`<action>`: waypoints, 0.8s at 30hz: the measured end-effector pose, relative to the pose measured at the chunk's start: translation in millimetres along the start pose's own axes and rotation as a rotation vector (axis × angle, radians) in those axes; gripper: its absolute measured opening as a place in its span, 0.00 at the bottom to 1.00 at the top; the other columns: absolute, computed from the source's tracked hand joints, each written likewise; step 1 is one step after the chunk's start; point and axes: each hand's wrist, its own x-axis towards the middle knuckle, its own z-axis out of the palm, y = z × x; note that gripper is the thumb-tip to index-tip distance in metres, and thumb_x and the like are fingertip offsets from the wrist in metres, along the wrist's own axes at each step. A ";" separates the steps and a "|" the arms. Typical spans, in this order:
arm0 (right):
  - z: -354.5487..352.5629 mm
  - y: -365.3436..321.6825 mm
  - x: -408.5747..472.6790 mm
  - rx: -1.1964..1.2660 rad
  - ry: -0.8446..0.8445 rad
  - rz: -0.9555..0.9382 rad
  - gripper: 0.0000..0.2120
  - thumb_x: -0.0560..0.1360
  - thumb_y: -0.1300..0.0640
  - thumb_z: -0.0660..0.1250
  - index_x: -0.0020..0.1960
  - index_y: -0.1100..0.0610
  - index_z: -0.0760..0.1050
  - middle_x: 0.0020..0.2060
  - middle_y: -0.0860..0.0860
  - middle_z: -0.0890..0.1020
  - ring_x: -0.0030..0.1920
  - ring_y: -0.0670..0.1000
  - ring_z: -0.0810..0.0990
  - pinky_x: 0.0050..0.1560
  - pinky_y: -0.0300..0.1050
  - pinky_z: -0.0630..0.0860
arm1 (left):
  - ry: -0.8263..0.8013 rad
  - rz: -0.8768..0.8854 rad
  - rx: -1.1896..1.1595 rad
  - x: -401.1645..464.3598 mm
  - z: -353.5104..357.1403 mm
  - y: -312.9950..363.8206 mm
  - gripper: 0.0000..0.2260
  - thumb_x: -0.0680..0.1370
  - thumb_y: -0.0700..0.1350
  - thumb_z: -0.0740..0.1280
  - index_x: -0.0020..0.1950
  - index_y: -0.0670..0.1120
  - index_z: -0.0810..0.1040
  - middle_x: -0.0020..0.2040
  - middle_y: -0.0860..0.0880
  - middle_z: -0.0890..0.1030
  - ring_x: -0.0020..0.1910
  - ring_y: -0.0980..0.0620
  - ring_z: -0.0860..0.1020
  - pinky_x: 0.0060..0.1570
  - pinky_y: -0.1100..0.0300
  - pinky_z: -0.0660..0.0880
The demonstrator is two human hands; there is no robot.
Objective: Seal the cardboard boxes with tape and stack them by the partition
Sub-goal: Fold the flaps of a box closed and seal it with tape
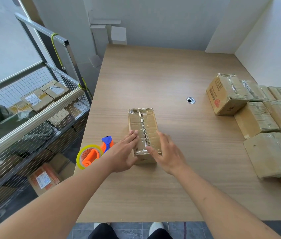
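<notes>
Both your hands lie flat and open on the taped box point(143, 133) mid-desk, left hand point(125, 152) pressing its near-left edge, right hand point(166, 152) its right side, likely smoothing the tape. The tape dispenser point(95, 152) waits just left; sealed boxes point(256, 118) line the partition point(265, 40).

Taped cardboard box point(142, 133) lying mid-table (tape shiny along its seam), sealed boxes point(256, 118) grouped right
</notes>
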 end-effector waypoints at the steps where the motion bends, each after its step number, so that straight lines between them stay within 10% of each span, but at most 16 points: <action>1: 2.6 -7.1 2.7 0.013 -0.023 0.026 0.41 0.75 0.27 0.57 0.81 0.47 0.54 0.78 0.52 0.61 0.75 0.55 0.66 0.69 0.55 0.71 | -0.030 0.021 -0.038 -0.1 -4.2 -0.6 0.35 0.81 0.48 0.66 0.84 0.42 0.54 0.84 0.52 0.47 0.82 0.57 0.42 0.78 0.64 0.44; 8: 32.0 -47.9 21.9 -0.218 -0.063 0.308 0.55 0.64 0.22 0.65 0.81 0.42 0.45 0.81 0.53 0.41 0.75 0.62 0.59 0.70 0.59 0.66 | 0.082 -0.094 0.041 2.1 -14.8 -12.8 0.31 0.80 0.38 0.60 0.83 0.46 0.57 0.84 0.48 0.54 0.83 0.45 0.49 0.80 0.52 0.45; 24: -71.3 -121.1 17.6 -0.126 0.183 0.489 0.42 0.61 0.26 0.69 0.73 0.34 0.66 0.65 0.53 0.68 0.61 0.59 0.73 0.60 0.52 0.73 | 0.029 -0.024 0.222 41.2 -126.3 2.6 0.26 0.86 0.55 0.54 0.82 0.47 0.59 0.83 0.48 0.58 0.82 0.45 0.56 0.80 0.49 0.53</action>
